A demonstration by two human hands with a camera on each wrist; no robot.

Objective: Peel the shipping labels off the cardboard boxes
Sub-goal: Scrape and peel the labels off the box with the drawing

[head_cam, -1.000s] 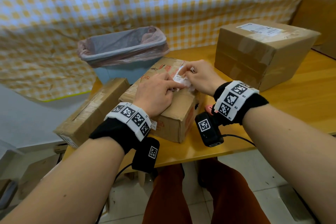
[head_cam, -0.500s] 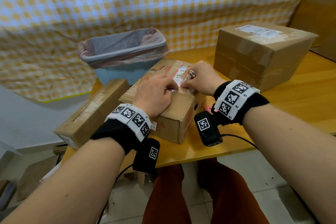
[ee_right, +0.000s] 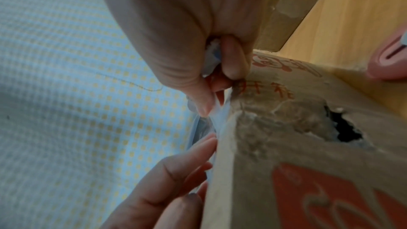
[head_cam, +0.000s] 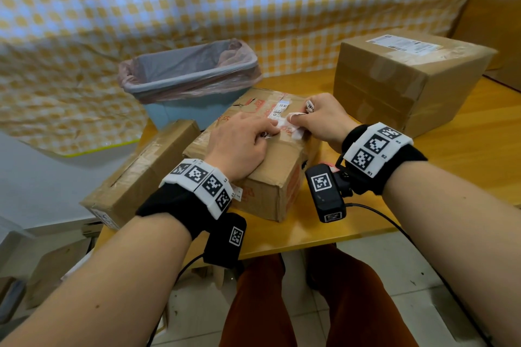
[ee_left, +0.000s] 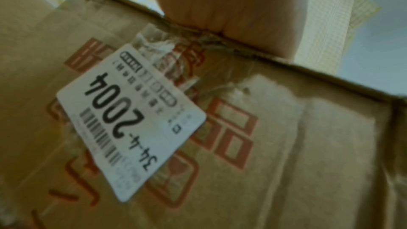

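Observation:
A worn cardboard box point(head_cam: 270, 169) with red print sits in the middle of the table. My left hand point(head_cam: 267, 132) presses flat on its top, fingertips at the torn edge of the white shipping label point(head_cam: 280, 111). My right hand point(head_cam: 298, 118) pinches a peeled strip of that label point(ee_right: 218, 112) between thumb and forefinger, with crumpled scraps tucked in its fist. In the right wrist view the left fingers point(ee_right: 176, 171) lie along the box's top edge. A white numbered sticker point(ee_left: 132, 119) clings to the box's front side. A bigger box point(head_cam: 406, 84) at the right carries a label point(head_cam: 403, 43).
A blue bin point(head_cam: 191, 79) with a pink liner stands behind the boxes. A long flat box point(head_cam: 141, 175) lies at the left table edge. A pink tool point(ee_right: 387, 62) lies on the wooden table point(head_cam: 465, 155) by my right wrist. Checked cloth hangs behind.
My right hand has pulled the label strip off to the right, away from the left fingers. More of the remaining label on the box top now shows. The left hand stayed pressed down.

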